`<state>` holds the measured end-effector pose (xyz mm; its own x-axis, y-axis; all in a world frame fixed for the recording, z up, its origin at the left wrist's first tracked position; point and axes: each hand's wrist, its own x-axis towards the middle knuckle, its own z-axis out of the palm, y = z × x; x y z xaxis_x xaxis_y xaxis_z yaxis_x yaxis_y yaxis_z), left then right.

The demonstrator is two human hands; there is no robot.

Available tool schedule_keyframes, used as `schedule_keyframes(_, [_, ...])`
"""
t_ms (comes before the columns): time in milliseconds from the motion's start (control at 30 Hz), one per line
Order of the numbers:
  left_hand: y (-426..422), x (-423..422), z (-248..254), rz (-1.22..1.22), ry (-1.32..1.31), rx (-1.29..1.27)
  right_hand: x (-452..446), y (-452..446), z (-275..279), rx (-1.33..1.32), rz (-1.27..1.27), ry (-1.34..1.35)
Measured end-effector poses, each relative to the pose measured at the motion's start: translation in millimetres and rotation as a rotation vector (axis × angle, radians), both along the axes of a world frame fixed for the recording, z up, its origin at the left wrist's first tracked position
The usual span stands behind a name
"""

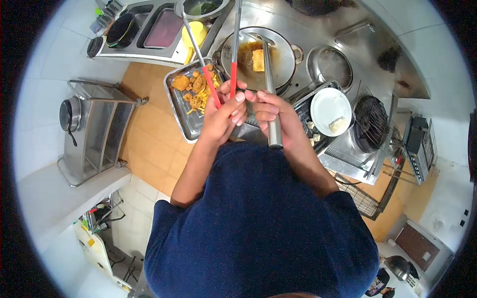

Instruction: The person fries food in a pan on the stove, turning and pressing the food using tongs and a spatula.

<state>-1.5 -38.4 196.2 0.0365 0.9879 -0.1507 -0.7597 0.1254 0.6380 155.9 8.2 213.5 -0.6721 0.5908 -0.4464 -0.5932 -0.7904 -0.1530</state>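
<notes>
My left hand (pixel 223 116) is closed around a pair of red-handled tongs (pixel 233 72), whose long metal arms spread apart and point away from me. My right hand (pixel 278 114) is closed on a long steel-handled utensil (pixel 270 79). The utensil reaches over a wide pan (pixel 286 74) of brown oil; I cannot make out the shape of its head. The fingertips of both hands meet or nearly meet between the tools. One golden, squarish fried piece (pixel 258 60) lies in the pan. Left of it, a metal tray (pixel 186 131) holds fried pieces (pixel 181 82) and fries (pixel 198 101).
Right of the pan are a round steel pan (pixel 329 67) and a white plate (pixel 323 107) bearing a pale piece (pixel 338 124). Beyond them is a black grate (pixel 370 124). A yellow container (pixel 195 35) stands by the sinks. A steel trolley (pixel 102 129) is at left.
</notes>
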Motion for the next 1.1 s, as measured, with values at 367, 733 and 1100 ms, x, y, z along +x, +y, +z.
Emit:
schedule_keyframes(367, [-3.8,2.9,6.0,-0.078,0.006,0.036,4.6,-2.1,-11.7,-0.070,0.001,0.130])
schedule_keyframes(733, [-4.8,8.9,17.6,-0.037,0.073,-0.079,7.4,-2.5,-28.2,-0.162,0.062,0.391])
schedule_keyframes(1100, [-5.4,13.2,15.5,0.001,0.133,-0.052,10.3,-3.0,-31.2,-0.139,0.059,0.356])
